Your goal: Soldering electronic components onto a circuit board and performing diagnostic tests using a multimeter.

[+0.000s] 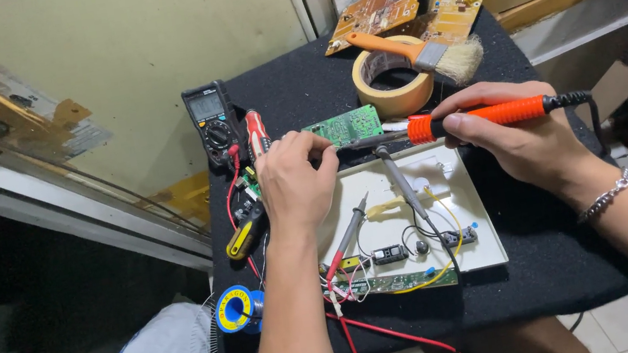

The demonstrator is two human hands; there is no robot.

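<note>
My right hand (522, 137) grips an orange-handled soldering iron (481, 118), held level with its dark tip pointing left toward a small green circuit board (344, 125). My left hand (296, 179) rests by that board, fingers pinched at its near edge where the iron's tip meets it. Below both hands lies a white tray-like panel (473, 201) with a narrow board, components and yellow wires on it. A red probe (349, 238) and a grey probe (404, 187) lie across the panel.
A black multimeter (211, 121) stands at the left, with a red screwdriver (257, 133) beside it. A tape roll (391, 80), a brush (429, 53) and orange circuit boards (388, 5) sit at the back. A blue solder spool (236, 308) and a yellow-handled tool (245, 231) lie near the front left edge.
</note>
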